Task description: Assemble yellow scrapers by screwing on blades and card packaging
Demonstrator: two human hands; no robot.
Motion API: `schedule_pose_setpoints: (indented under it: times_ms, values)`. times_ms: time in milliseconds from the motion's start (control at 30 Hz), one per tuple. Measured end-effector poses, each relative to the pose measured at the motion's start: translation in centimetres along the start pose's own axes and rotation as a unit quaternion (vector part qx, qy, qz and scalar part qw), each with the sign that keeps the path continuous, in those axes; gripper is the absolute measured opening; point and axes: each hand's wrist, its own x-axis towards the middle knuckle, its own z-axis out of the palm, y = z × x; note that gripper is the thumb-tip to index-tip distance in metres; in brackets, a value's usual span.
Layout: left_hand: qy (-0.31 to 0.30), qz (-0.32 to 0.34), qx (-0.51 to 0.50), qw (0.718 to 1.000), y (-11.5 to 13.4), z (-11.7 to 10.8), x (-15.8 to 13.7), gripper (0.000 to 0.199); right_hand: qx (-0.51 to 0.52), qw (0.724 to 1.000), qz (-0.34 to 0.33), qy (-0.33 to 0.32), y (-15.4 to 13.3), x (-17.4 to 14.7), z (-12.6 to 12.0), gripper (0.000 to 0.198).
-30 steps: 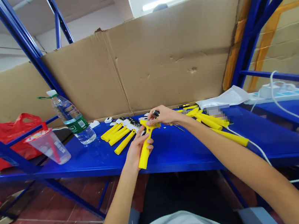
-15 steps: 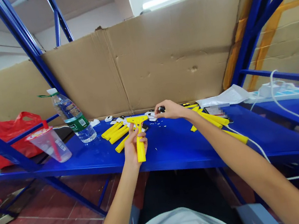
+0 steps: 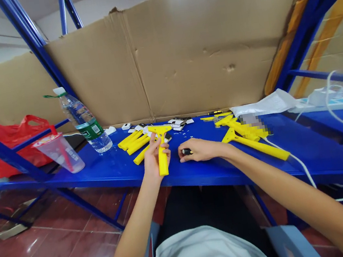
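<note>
A: The left hand (image 3: 154, 160) is wrapped round the handle of a yellow scraper (image 3: 161, 148), fingers closed on it. The right hand (image 3: 198, 150) is curled shut on a small black-tipped tool (image 3: 186, 151), pinched between thumb and fingers, knuckles resting on the blue shelf (image 3: 197, 172).

B: How does the scraper lie from that tool?

A: Just left of it, close but apart. Its long axis stands nearly upright in the view, the wide head at the far end, the handle's butt toward the person. The tool's tip points left, at the handle. The right hand is the nearer one to the loose scrapers on the right (image 3: 250, 140); the left is nearer the pile of yellow handles (image 3: 135, 144) beyond it.

B: Anything readable?

A: The water bottle (image 3: 84, 121) at far left has a green label, its print too small to read. The plastic cup (image 3: 59, 153) beside it carries printing, also unreadable. One patch among the right-hand scrapers is blurred out. The cardboard (image 3: 195, 52) behind is plain.

B: And further right?

A: A white cable (image 3: 296, 168) runs over the shelf edge, and a power strip (image 3: 332, 102) sits at far right.
</note>
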Motion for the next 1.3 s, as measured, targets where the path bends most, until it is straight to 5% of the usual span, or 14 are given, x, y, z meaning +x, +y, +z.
schedule_pose_setpoints:
  times_ms: [167,300,500,633,833,1133,1300]
  values:
    - [-0.027,-0.009,0.008,1.000,0.0,-0.2,-0.1,0.048,-0.104,0.990,0.050,0.081,-0.7,-0.7,-0.5,0.008]
    - [-0.047,-0.012,0.000,0.999,0.0,-0.2,-0.3,0.047,-0.080,0.971,0.000,0.226,-1.0,-0.1,-2.2,0.007]
    - [-0.067,-0.008,-0.002,0.998,0.0,0.4,-1.2,0.052,-0.067,0.858,-0.213,0.463,-3.2,1.8,-6.3,0.009]
    - [-0.089,-0.010,0.010,0.996,0.0,0.4,-1.6,0.058,-0.065,0.810,-0.230,0.536,-5.2,2.5,-7.7,0.014]
    - [-0.088,-0.004,0.025,0.996,0.0,0.3,-1.6,0.060,-0.051,0.837,-0.176,0.516,-6.0,2.7,-7.5,0.026]
    - [-0.034,-0.045,0.115,0.992,-0.6,-0.3,-0.2,0.063,-0.055,0.925,-0.186,0.327,-2.8,4.4,-4.5,0.023]
    - [-0.039,-0.070,0.109,0.991,-0.5,-0.4,0.0,0.058,-0.070,0.950,-0.148,0.267,-1.2,4.4,-3.6,0.015]
